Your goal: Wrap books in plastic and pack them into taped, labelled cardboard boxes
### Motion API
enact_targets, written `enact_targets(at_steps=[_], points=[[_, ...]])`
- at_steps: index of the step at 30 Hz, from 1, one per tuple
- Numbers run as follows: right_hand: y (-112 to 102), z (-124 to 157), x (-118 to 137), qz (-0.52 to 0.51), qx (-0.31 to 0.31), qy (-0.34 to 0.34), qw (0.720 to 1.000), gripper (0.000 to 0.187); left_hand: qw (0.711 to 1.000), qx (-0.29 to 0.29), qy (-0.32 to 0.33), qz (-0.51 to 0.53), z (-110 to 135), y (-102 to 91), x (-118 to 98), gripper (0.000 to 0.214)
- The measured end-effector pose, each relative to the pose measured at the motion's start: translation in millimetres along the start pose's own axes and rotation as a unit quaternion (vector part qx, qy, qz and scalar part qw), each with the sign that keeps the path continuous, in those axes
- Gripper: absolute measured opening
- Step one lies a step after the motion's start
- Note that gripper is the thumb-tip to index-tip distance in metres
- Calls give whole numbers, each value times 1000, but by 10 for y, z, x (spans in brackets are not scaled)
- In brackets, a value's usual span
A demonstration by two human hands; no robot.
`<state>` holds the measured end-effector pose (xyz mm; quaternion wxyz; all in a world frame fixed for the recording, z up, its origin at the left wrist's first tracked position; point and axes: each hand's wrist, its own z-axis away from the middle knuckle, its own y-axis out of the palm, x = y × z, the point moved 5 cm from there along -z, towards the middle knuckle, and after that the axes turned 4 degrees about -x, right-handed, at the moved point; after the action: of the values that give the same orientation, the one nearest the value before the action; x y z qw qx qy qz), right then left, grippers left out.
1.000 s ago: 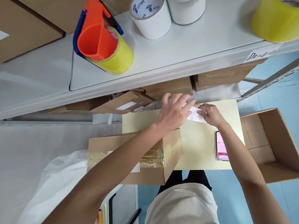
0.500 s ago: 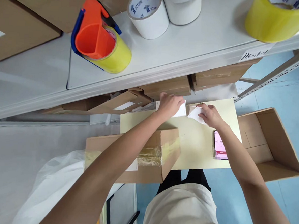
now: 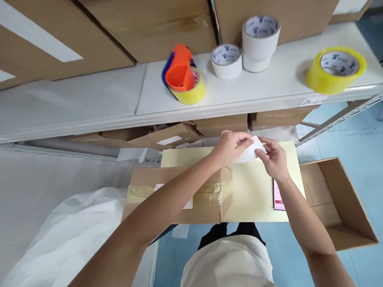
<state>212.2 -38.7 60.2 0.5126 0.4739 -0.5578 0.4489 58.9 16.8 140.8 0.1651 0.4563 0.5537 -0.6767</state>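
A white paper slip [image 3: 250,152] is held between my two hands above the far part of the pale yellow tabletop [image 3: 250,192]. My left hand [image 3: 232,147] is closed on its left side, with the thumb lying over it. Gripping the right edge between thumb and fingers is my right hand [image 3: 274,159]. Whether it is one slip or several together, I cannot tell. Under my left forearm lies a taped cardboard box [image 3: 205,207] with a white label. A phone with a pink screen [image 3: 278,197] is partly covered by my right forearm.
On the grey shelf ahead [image 3: 266,85] stand an orange tape dispenser [image 3: 179,75], white tape rolls [image 3: 227,67] and a yellow tape roll [image 3: 335,76]. An open cardboard box [image 3: 353,205] sits right of the table. White plastic [image 3: 72,227] lies at left.
My hands were apart, the left at white paper by the far edge, the right holding a slip. Now they have come together on the paper. The camera view has shifted, showing more of the shelf.
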Motion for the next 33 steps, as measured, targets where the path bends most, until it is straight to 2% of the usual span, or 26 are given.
enact_targets(at_steps=[3,5,8,10,12,14,16,20,24,29,33], points=[[2,213,253,-12,-53,-4,999,40,990,0,-66,121,387,-246,-10,33],[67,369,401,11,-68,-29,997,37,973,-2,-111,204,698,-358,59,33],[302,666,691,133,-119,-123,976,41,946,-67,-141,284,1139,-472,170,28],[606,924,926,234,-130,-219,938,44,928,-140,-145,313,1394,-542,217,30],[1008,1190,1107,299,-77,-300,903,44,907,-197,-143,343,1624,-609,230,33],[1381,1415,1206,327,-17,-342,881,44,887,-221,-136,383,1840,-679,216,35],[1636,1572,1261,336,-11,-357,872,47,867,-217,-123,431,2054,-756,197,36],[1904,1781,1337,321,-34,-373,870,55,832,-176,-109,514,2477,-901,225,39],[2073,1996,1380,323,4,-346,881,51,814,-162,-115,546,2800,-982,356,37],[2173,2220,1412,283,24,-287,915,40,808,-125,-129,561,3024,-936,500,40],[2194,2290,1432,240,46,-254,936,29,805,-99,-121,572,3116,-944,500,44]])
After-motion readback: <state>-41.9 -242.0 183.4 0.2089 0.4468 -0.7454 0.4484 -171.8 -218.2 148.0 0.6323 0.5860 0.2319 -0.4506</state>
